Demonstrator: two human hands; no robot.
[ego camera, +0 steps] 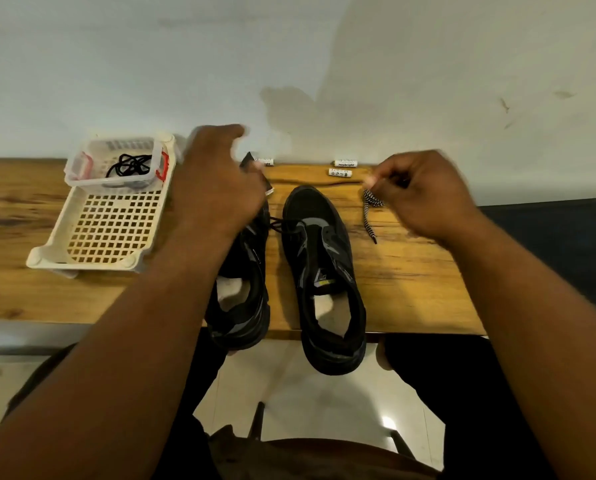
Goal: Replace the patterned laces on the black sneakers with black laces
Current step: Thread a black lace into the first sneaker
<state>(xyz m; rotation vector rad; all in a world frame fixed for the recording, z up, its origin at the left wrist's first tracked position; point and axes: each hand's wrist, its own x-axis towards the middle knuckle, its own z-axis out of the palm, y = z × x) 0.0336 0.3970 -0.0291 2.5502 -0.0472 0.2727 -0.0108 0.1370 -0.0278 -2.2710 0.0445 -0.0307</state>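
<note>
Two black sneakers stand side by side on the wooden table (411,278), heels over its near edge. The right sneaker (321,271) is in full view. My left arm hides much of the left sneaker (244,299). A thin black lace (282,224) runs between the two shoes. My left hand (217,181) hovers, blurred, over the left sneaker's toe, its fingers hidden from view. To the right lies the black-and-white patterned lace (368,211). My right hand (424,199) has curled fingers that pinch its upper end. More black laces (130,166) lie in a small clear box.
A white plastic basket (106,233) at the left holds the clear box (82,168). Three small white batteries (345,163) lie along the far edge by the wall. A dark strip with a white tip (260,174) sticks out by my left fingers. Floor and my knees are below.
</note>
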